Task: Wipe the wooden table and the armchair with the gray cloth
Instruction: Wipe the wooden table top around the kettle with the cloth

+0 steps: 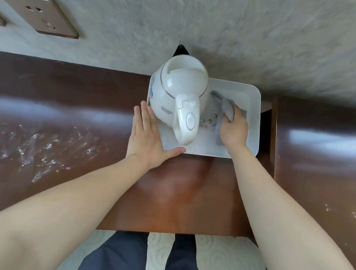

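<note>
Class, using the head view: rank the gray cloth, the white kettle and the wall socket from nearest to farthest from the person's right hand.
From the right hand:
1. Gray cloth, gripped in it, on the white tray.
2. White kettle, just to its left.
3. Wall socket, far upper left.

kettle (179, 98) on tray (252, 121), left part | cloth (227, 108) in tray, right of kettle | tray on table (181, 195), against wall (217, 35)

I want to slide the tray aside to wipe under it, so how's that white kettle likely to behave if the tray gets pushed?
The kettle looks tall and rounded, so it may rock or tip on a quick shove. It stands on the smooth white tray, so it could slide. Whether it holds water can't be seen; treat it as heavy. The left hand beside it could steady it.
</note>
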### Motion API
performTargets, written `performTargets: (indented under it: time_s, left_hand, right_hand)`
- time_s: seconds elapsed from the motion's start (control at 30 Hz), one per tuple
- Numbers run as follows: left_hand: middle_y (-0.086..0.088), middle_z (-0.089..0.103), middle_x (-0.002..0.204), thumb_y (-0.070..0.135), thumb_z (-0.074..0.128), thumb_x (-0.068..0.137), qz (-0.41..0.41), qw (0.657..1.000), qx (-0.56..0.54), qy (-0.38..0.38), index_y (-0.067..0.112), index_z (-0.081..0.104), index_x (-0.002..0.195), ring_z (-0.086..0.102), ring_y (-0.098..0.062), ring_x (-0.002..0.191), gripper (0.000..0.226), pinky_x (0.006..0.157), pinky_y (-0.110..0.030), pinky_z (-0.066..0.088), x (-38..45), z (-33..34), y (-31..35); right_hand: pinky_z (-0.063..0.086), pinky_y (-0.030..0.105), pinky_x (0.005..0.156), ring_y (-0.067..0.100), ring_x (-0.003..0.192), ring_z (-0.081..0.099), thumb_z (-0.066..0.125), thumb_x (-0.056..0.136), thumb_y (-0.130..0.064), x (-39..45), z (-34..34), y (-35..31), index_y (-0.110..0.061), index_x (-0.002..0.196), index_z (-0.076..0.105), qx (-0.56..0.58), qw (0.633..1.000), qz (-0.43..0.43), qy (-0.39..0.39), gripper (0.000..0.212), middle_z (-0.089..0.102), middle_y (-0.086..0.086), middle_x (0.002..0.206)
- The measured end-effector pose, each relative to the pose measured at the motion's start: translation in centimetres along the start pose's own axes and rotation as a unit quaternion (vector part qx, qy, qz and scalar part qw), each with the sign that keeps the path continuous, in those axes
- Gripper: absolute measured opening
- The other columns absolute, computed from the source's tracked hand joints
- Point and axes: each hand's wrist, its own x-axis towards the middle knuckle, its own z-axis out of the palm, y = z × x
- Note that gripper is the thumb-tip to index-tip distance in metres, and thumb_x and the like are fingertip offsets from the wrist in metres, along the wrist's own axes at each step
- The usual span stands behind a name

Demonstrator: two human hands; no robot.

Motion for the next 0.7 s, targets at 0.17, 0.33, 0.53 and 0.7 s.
performTargets:
  time_s: [0.17,0.33,0.53,0.7]
  left_hand:
    - [-0.027,-0.023,0.161,0.104,0.007,0.056,-0.011,1.0,0.001,-0.005,-0.007,-0.027,0.148,-0.019,-0.043,0.151,0.148,0.126,-0.048,-0.002,-0.3,-0.2,-0.2]
    - [-0.019,-0.026,0.163,0.103,0.024,0.061,0.0,0.999,-0.013,-0.039,-0.001,-0.029,0.149,-0.017,-0.034,0.153,0.146,0.126,-0.046,0.006,-1.1,-1.4,-0.4]
    - [-0.019,-0.002,0.168,0.097,0.023,0.069,0.019,0.999,-0.002,-0.037,-0.004,-0.008,0.156,0.0,-0.031,0.156,0.136,0.124,-0.045,0.018,-5.0,-3.8,-4.7]
    - [-0.015,0.018,0.166,0.092,0.015,0.073,0.015,0.999,0.024,0.023,0.0,0.007,0.158,0.017,-0.03,0.153,0.126,0.122,-0.043,0.024,-10.2,-5.3,-10.5]
  right_hand:
    - [0.048,0.014,0.052,0.003,0.058,0.064,0.065,0.092,-0.025,-2.3,-1.3,-3.2,-0.023,0.086,0.067,0.288,0.942,0.161,0.063,0.006,0.064,-0.018,0.059]
    - [0.06,0.026,0.068,0.009,0.071,0.073,0.072,0.088,-0.034,-5.1,-2.8,-8.0,-0.025,0.084,0.065,0.432,0.884,0.165,0.064,0.012,0.074,-0.004,0.08]
    - [0.055,0.046,0.094,0.028,0.104,0.071,0.059,0.092,-0.032,-9.9,-5.0,-11.8,-0.012,0.115,0.069,0.533,0.838,0.12,-0.011,0.032,0.073,0.012,0.114]
    - [0.051,0.035,0.081,0.025,0.095,0.064,0.046,0.091,-0.023,-14.1,-6.4,-13.5,-0.012,0.096,0.063,0.604,0.792,0.051,-0.075,0.021,0.065,0.007,0.099]
